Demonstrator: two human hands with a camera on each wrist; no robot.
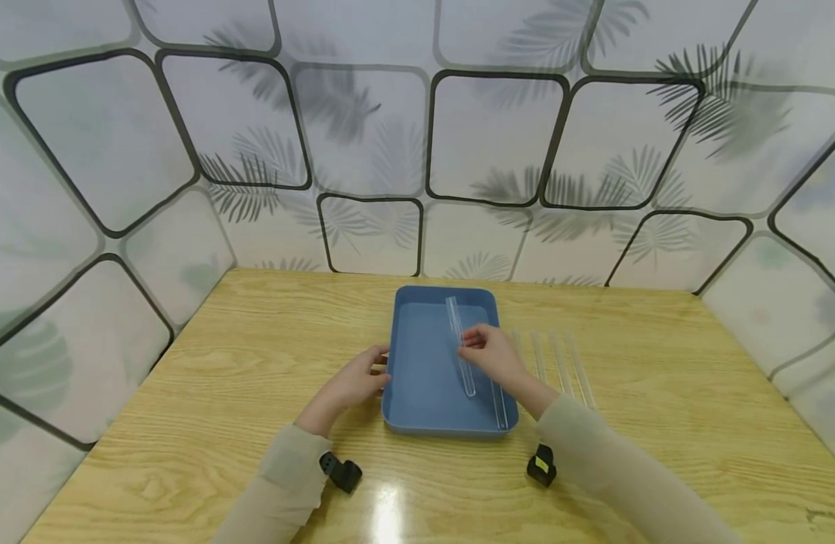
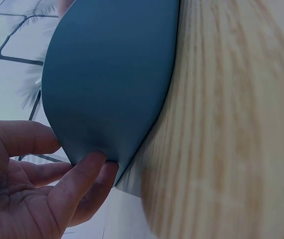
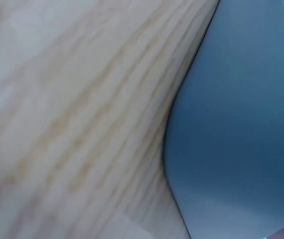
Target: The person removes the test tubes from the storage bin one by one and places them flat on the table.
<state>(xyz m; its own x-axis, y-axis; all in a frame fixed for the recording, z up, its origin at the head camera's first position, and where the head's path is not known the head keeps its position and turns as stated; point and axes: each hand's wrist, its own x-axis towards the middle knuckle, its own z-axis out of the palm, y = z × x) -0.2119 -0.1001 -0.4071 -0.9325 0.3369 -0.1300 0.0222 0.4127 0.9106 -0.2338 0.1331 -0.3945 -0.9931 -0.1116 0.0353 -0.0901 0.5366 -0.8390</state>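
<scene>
A blue rectangular tray (image 1: 424, 363) sits on the table between the two hands. My right hand (image 1: 495, 355) pinches a clear test tube (image 1: 468, 381) by its side, near mid-length, over the tray. The tube slants with its rounded end toward me. Another clear tube (image 1: 500, 412) lies inside along the tray's right wall, partly hidden by the right forearm. On the left, my left hand (image 1: 359, 378) rests its relaxed fingertips against the tray's outer wall; the left wrist view shows these fingers (image 2: 82, 184) touching the blue side. The right wrist view shows mainly the tray's side (image 3: 236, 129).
Several more clear tubes (image 1: 580, 370) lie side by side on the wooden table (image 1: 662, 423), right of the tray and partly behind the right arm. A patterned white wall covering (image 1: 369, 128) rises behind the table and along both sides.
</scene>
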